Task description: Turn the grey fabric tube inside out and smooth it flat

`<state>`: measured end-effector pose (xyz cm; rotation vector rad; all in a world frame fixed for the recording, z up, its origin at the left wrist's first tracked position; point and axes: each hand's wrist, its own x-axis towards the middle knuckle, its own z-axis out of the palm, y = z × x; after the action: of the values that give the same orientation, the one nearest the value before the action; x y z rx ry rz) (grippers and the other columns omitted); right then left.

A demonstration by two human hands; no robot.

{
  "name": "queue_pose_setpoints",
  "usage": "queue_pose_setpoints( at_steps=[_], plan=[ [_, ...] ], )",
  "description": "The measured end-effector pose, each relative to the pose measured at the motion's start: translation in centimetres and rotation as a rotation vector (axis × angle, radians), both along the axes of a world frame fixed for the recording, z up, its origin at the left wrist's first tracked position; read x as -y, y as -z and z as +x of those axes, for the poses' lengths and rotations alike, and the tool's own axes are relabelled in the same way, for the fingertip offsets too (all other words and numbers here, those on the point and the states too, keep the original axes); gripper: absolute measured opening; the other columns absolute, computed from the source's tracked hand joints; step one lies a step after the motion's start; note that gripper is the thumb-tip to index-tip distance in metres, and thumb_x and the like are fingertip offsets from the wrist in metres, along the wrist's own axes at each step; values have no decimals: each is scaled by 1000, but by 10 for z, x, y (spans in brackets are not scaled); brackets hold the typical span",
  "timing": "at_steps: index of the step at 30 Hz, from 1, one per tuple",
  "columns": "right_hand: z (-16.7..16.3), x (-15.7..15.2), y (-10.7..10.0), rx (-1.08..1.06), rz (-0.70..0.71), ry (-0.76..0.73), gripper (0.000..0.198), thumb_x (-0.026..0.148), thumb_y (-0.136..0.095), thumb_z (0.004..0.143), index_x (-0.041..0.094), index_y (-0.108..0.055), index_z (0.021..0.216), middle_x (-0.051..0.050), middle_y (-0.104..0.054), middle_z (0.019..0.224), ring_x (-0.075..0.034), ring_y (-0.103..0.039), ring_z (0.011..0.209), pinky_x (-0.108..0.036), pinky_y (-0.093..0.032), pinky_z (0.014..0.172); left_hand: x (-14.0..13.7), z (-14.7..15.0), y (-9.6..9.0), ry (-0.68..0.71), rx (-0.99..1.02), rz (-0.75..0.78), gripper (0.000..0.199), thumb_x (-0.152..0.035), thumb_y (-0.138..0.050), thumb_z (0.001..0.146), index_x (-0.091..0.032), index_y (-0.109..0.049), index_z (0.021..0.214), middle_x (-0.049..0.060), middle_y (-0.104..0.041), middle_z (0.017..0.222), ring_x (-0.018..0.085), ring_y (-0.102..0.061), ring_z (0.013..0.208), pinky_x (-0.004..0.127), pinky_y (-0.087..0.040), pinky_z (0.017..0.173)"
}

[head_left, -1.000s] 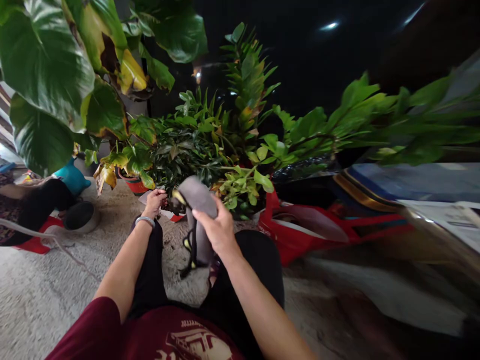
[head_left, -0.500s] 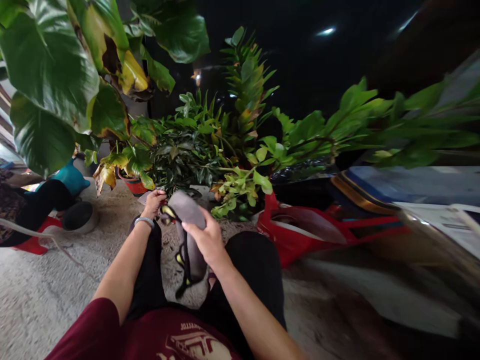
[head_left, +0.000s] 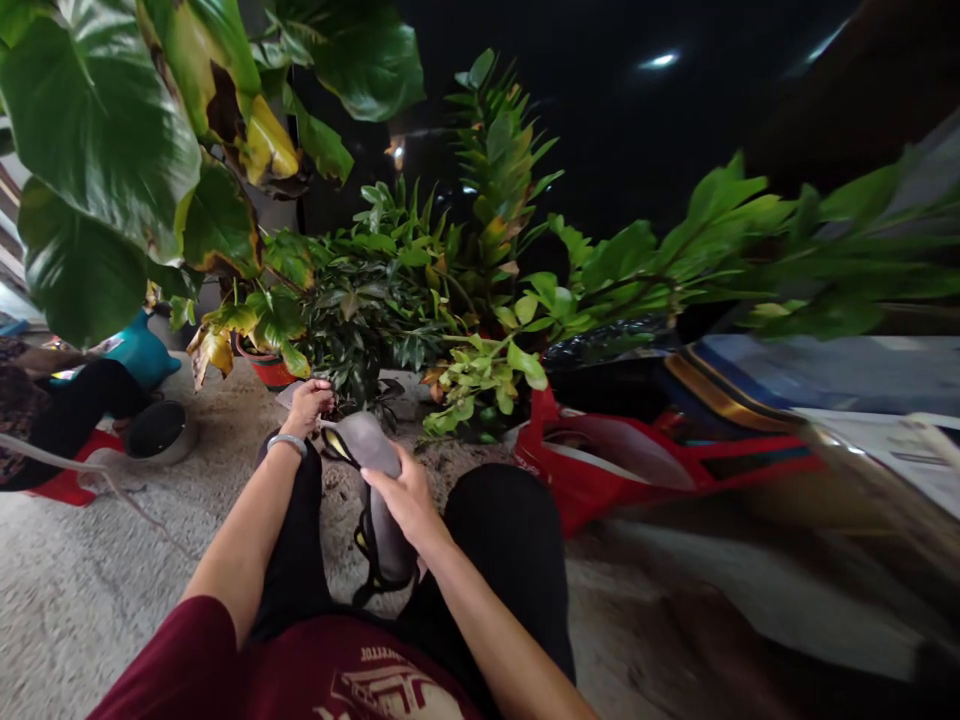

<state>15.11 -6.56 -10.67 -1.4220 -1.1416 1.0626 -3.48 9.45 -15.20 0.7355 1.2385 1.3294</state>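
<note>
My right hand (head_left: 406, 495) grips a sandal (head_left: 363, 440) around its middle, thumb across the grey sole. The sole faces up towards me, and black straps with yellow lining hang along its left side. My left hand (head_left: 309, 405), with a silvery band on the wrist, is closed just beyond the sandal's upper end. Its fingertips are pinched together, and what they hold is too small to make out. Both hands are in front of my knees, above the concrete floor.
Leafy potted plants (head_left: 360, 310) stand close ahead. A red bag (head_left: 615, 465) lies open right of my knee, beside stacked items (head_left: 750, 380). At left, another person (head_left: 45, 410) sits on a red stool (head_left: 67, 490) near a dark bowl (head_left: 159, 432).
My right hand has brought the sandal's upper end lower and a little towards me. The left hand stays almost in place, still pinched.
</note>
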Motion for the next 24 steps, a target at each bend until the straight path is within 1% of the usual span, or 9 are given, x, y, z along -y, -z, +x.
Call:
queue_pose_setpoints(
  at_steps=[4, 7, 9, 11, 15, 17, 19, 22, 24],
  plan=[
    [-3, -14, -56, 16, 198, -27, 57, 38, -72, 67, 21, -67, 122, -9, -77, 113, -32, -72, 104, -45, -56, 97, -4, -14, -2, -345, 72, -54, 32, -8, -67, 52, -20, -52, 78, -4, -57, 65, 10, -53, 58, 23, -43, 59],
    [-16, -52, -90, 45, 373, 17, 62, 37, -72, 71, 18, -63, 130, -12, -74, 123, -30, -69, 112, -42, -53, 101, -3, -29, -10, -419, 141, 29, 32, -14, -65, 58, -22, -48, 83, -5, -56, 72, 9, -55, 65, 24, -49, 70],
    [-28, -71, -92, 92, 407, 20, 64, 33, -72, 71, 18, -61, 132, -13, -73, 125, -30, -68, 116, -42, -52, 102, -3, -36, -16, -366, 205, 103, 28, -22, -66, 60, -22, -50, 83, -3, -59, 76, 11, -59, 72, 27, -52, 78],
    [-37, -77, -80, 163, 350, -17, 63, 28, -71, 69, 19, -63, 130, -12, -75, 121, -31, -69, 113, -43, -53, 100, -3, -39, -21, -279, 247, 151, 26, -33, -68, 63, -21, -52, 80, 0, -61, 76, 14, -62, 77, 29, -52, 80],
    [-32, -56, -58, 308, 193, -219, 52, 24, -72, 66, 23, -70, 118, -7, -79, 99, -28, -72, 91, -41, -56, 87, -3, -41, -21, -177, 252, 174, 31, -39, -75, 60, -19, -61, 79, 3, -67, 82, 17, -64, 83, 29, -52, 79],
    [-25, -49, -67, 332, 220, -266, 49, 26, -72, 67, 22, -71, 117, -7, -79, 98, -28, -72, 88, -40, -56, 84, -3, -41, -19, -150, 227, 182, 34, -35, -81, 57, -19, -64, 81, 2, -69, 84, 16, -64, 83, 28, -52, 77],
    [-25, -56, -89, 305, 328, -223, 52, 30, -72, 70, 21, -69, 122, -8, -78, 105, -29, -72, 95, -41, -56, 87, -3, -41, -17, -148, 180, 204, 35, -34, -84, 56, -18, -65, 82, 1, -68, 82, 15, -63, 79, 26, -51, 73],
    [-45, -90, -117, 226, 513, -115, 60, 31, -71, 73, 22, -63, 131, -10, -74, 124, -29, -68, 111, -42, -53, 99, -4, -38, -17, -143, 120, 214, 34, -37, -82, 61, -19, -64, 82, 1, -67, 83, 14, -63, 78, 24, -50, 69],
    [-62, -111, -117, 214, 530, -84, 62, 28, -71, 73, 21, -61, 133, -11, -72, 128, -30, -67, 115, -43, -51, 103, -6, -38, -16, -164, 102, 171, 32, -37, -81, 63, -19, -62, 81, 1, -66, 82, 14, -63, 77, 25, -51, 69]
  ],
)
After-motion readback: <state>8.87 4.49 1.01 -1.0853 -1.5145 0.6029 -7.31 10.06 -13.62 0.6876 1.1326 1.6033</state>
